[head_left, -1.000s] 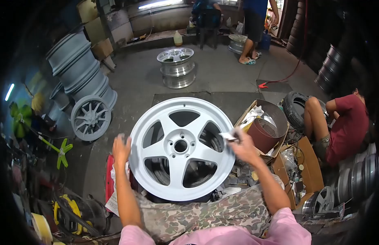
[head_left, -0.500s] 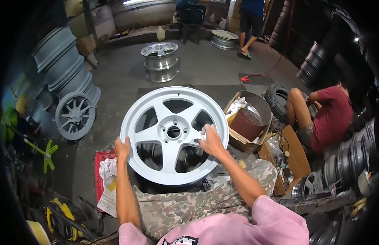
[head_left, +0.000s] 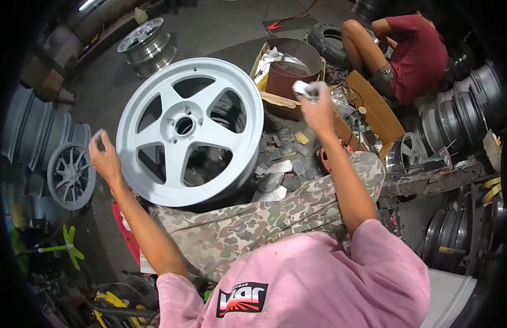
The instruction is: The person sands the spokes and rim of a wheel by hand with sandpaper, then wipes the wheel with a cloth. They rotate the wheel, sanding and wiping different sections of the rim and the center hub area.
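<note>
The five-spoke wheel [head_left: 188, 128] lies face-up across the person's lap. The left hand [head_left: 103, 156], off the wheel's left rim, has its fingers loosely curled around nothing. The right hand [head_left: 315, 104], beyond the wheel's right rim, pinches a folded abrasive scrap [head_left: 304, 88]. Judged from this, sanding goes best with that rim steadied and the scrap pressed flat.

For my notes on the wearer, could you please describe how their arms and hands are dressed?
Both arms are bare below short pink T-shirt sleeves. The left hand and right hand wear no gloves, and no watch or jewellery shows. The pink shirt has a black, red and white logo.
</note>
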